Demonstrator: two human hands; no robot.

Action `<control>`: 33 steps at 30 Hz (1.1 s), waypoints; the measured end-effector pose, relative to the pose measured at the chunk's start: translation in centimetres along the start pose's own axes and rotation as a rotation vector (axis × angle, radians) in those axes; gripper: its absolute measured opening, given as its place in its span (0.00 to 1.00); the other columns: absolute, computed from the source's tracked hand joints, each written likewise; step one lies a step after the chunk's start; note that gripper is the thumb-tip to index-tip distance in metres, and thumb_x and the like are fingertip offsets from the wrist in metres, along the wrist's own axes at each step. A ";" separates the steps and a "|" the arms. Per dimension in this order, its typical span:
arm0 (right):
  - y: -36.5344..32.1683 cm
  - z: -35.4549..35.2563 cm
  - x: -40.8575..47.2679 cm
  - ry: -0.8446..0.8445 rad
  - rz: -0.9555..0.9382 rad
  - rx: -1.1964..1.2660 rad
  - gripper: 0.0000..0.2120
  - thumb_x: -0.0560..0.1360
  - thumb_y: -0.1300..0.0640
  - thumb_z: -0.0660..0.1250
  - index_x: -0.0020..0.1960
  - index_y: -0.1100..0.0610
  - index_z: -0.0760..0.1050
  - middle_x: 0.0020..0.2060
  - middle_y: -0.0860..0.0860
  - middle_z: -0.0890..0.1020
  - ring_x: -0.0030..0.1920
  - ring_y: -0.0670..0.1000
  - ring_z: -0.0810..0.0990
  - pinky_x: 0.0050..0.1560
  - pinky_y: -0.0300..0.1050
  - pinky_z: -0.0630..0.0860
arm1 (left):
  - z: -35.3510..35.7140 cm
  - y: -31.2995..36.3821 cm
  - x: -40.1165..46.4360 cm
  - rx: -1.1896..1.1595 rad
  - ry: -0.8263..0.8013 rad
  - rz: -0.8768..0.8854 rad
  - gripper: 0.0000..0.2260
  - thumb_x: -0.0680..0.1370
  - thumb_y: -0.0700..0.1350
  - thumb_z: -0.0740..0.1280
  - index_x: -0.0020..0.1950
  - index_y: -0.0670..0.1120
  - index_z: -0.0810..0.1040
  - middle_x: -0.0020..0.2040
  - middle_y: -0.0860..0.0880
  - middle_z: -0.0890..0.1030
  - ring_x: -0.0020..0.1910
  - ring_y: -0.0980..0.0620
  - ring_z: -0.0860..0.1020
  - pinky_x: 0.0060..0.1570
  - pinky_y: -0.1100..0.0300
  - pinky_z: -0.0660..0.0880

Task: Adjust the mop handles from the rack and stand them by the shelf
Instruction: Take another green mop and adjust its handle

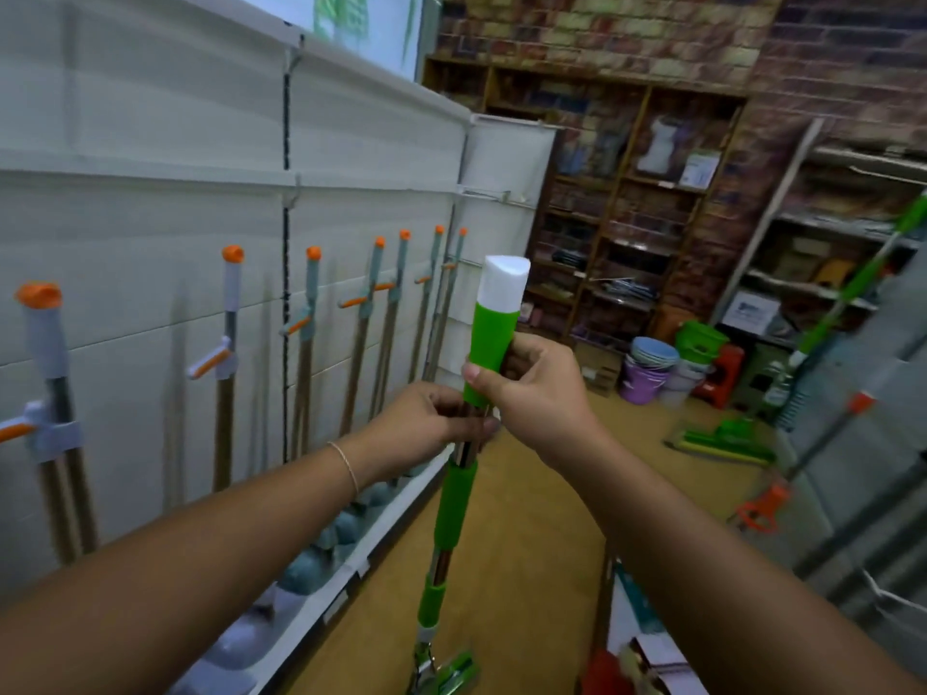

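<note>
Mop handle (454, 499), green with a white cap, stands near upright in the aisle between the two hands, its mop head (451, 669) down at the floor at the bottom of the view. The right hand (526, 388) grips the green upper grip just below the white cap, fingers and thumb curled round it. The left hand (431, 418) pinches the bare metal tube directly under that grip, fingers closed on it. The two hands lie touching or nearly so.

Step in hand, by judgement: the length adjustment of the telescopic shaft, one hand fixing the tube while the other works the upper section. Whether the joint is being loosened or tightened cannot be told.

The next move calls for opposed twist at the two hands, the shaft held vertical so the lower green collars do not slip, then carriage to the shelf.

Other stock: a row of orange-capped mops (228, 353) hangs on the white wall rack (150, 218) to the left. A second green mop (847, 293) leans against the metal shelf (822, 288) to the right, its head on the floor.

Containers: stacked buckets (649, 368) stand on the floor by the wooden shelving at the far end, with green baskets (700, 341) just beside them. They appear nested one inside another; contents beyond that cannot be told.
</note>
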State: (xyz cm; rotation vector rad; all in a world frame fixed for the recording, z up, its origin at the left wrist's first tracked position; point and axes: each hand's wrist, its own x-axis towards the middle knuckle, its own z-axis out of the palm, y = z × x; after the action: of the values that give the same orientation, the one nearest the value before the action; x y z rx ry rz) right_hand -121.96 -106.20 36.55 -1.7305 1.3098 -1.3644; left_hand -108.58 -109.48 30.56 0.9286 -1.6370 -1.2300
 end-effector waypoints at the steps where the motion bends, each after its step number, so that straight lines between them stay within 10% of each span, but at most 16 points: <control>1: 0.5 -0.9 1.0 0.019 -0.001 -0.013 0.07 0.73 0.65 0.73 0.50 0.63 0.81 0.43 0.56 0.85 0.41 0.48 0.83 0.41 0.44 0.83 | 0.7 0.1 1.5 0.019 -0.006 0.009 0.12 0.70 0.42 0.75 0.46 0.34 0.82 0.42 0.35 0.83 0.40 0.51 0.80 0.47 0.52 0.77; 5: 2.4 -3.9 5.3 0.095 -0.007 -0.078 0.09 0.74 0.65 0.73 0.53 0.62 0.81 0.45 0.56 0.85 0.47 0.51 0.85 0.48 0.46 0.83 | 2.8 0.2 7.5 0.102 -0.021 0.041 0.14 0.71 0.49 0.75 0.42 0.37 0.80 0.33 0.39 0.78 0.27 0.51 0.77 0.27 0.59 0.73; 8: 4.1 -5.8 8.7 0.130 0.006 -0.116 0.09 0.75 0.64 0.72 0.55 0.60 0.80 0.46 0.55 0.85 0.49 0.51 0.84 0.50 0.47 0.83 | 4.1 -0.7 12.2 0.091 -0.054 0.075 0.25 0.65 0.60 0.74 0.43 0.38 0.80 0.41 0.33 0.81 0.42 0.33 0.80 0.43 0.39 0.79; 14: 8.2 -8.5 15.5 0.237 0.054 -0.200 0.07 0.75 0.64 0.72 0.52 0.57 0.79 0.45 0.53 0.84 0.48 0.49 0.83 0.53 0.50 0.82 | 5.6 -2.4 21.8 0.115 -0.216 0.064 0.08 0.73 0.50 0.73 0.37 0.50 0.79 0.28 0.57 0.78 0.28 0.63 0.75 0.32 0.66 0.70; 24: 13.5 -14.1 25.1 0.430 0.172 -0.276 0.06 0.76 0.62 0.72 0.51 0.55 0.78 0.47 0.57 0.84 0.49 0.55 0.83 0.53 0.56 0.82 | 9.1 -4.7 36.4 0.060 -0.481 0.048 0.14 0.75 0.49 0.71 0.51 0.39 0.82 0.49 0.38 0.83 0.51 0.43 0.82 0.56 0.46 0.77; 33: 20.2 -20.6 32.3 0.523 0.211 -0.247 0.07 0.75 0.61 0.73 0.52 0.60 0.80 0.45 0.58 0.85 0.48 0.56 0.84 0.52 0.57 0.82 | 15.0 -7.2 47.6 -0.108 -0.625 0.023 0.12 0.77 0.42 0.68 0.55 0.34 0.79 0.50 0.36 0.83 0.49 0.44 0.83 0.50 0.56 0.79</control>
State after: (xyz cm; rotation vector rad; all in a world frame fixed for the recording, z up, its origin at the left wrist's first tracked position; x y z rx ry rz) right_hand -148.24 -140.56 37.80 -1.3702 1.9565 -1.6471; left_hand -138.73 -149.82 30.98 0.4711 -2.0173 -1.6836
